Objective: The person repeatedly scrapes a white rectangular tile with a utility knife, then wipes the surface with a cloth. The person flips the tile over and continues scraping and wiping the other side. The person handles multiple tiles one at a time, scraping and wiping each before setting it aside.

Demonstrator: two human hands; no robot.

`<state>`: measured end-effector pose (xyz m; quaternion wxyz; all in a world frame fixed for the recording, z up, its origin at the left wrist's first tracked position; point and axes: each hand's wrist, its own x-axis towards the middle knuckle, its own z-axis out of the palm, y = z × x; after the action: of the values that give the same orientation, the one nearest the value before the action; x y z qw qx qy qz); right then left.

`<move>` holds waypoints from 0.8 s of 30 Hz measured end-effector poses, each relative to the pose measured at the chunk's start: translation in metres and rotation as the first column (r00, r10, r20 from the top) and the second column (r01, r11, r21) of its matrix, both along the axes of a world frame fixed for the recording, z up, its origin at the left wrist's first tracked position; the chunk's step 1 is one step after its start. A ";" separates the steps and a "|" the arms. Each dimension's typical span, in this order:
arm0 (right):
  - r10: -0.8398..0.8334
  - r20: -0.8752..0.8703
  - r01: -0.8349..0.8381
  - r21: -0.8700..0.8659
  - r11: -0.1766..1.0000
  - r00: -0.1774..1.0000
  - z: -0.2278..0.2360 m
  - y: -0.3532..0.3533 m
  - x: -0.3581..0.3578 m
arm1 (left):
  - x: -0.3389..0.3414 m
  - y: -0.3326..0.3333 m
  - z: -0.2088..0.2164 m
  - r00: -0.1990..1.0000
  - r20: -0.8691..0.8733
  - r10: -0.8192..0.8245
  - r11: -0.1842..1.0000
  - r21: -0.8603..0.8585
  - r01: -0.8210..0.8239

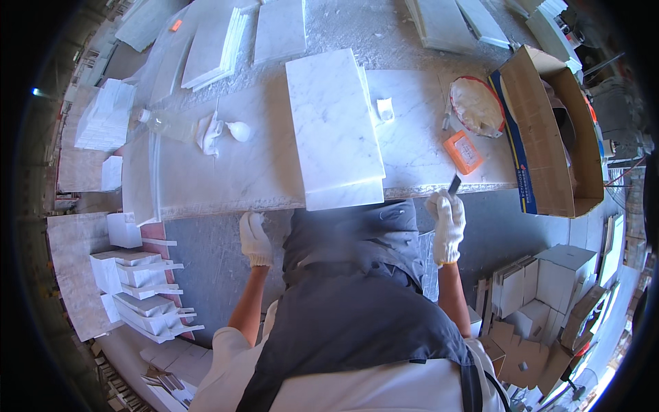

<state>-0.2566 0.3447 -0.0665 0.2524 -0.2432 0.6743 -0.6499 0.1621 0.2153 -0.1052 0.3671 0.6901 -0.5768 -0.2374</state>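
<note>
A stack of white marble tiles [333, 123] lies on the worktable in front of me, its near end reaching over the front edge. My right hand [447, 223], in a white knitted glove, is closed around a small dark flat blade [454, 184] that looks like a scraper. It is at the table's edge, right of the stack. To the left, my left hand [255, 237], gloved the same way, is just below the table edge with its fingers curled in. No object shows in it.
Left on the table are a clear bottle [168, 125], a crumpled white cloth [209, 134] and a small white bulb [239, 131]. On the right are an orange box [463, 152], a red-rimmed bowl of pale paste [475, 104] and an open cardboard box [539, 137]. More tile stacks [216, 48] stand behind.
</note>
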 end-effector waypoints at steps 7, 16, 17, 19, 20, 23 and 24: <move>-0.112 0.155 0.110 0.023 0.994 0.982 0.035 -0.007 -0.018 | -0.095 -0.020 0.072 0.982 0.028 -0.188 0.929 -0.319 0.187; -0.163 -0.064 0.167 0.062 0.984 0.985 0.060 -0.059 -0.074 | -0.174 -0.042 0.088 0.822 0.394 -0.412 0.574 -0.588 0.570; -0.188 -0.160 0.192 0.013 0.981 0.969 0.058 -0.067 -0.082 | -0.177 -0.044 0.089 0.780 0.452 -0.433 0.612 -0.489 0.622; -0.175 -0.238 0.207 0.112 0.972 0.955 0.056 -0.075 -0.096 | -0.179 -0.045 0.090 0.776 0.476 -0.413 0.577 -0.523 0.628; -0.158 -0.283 0.200 0.124 0.972 0.946 0.054 -0.081 -0.103 | -0.178 -0.046 0.090 0.774 0.486 -0.407 0.549 -0.547 0.632; -0.132 -0.545 0.299 0.229 0.926 0.828 0.049 -0.100 -0.117 | -0.175 -0.046 0.090 0.744 0.484 -0.460 0.549 -0.504 0.667; -0.111 -0.567 0.321 0.285 0.903 0.816 0.048 -0.104 -0.118 | -0.174 -0.045 0.090 0.745 0.494 -0.448 0.552 -0.503 0.665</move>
<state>-0.3750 0.2405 -0.0182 0.0172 -0.2846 0.8505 -0.4420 -0.0118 0.1699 -0.0152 0.3920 0.3227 -0.8614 -0.0154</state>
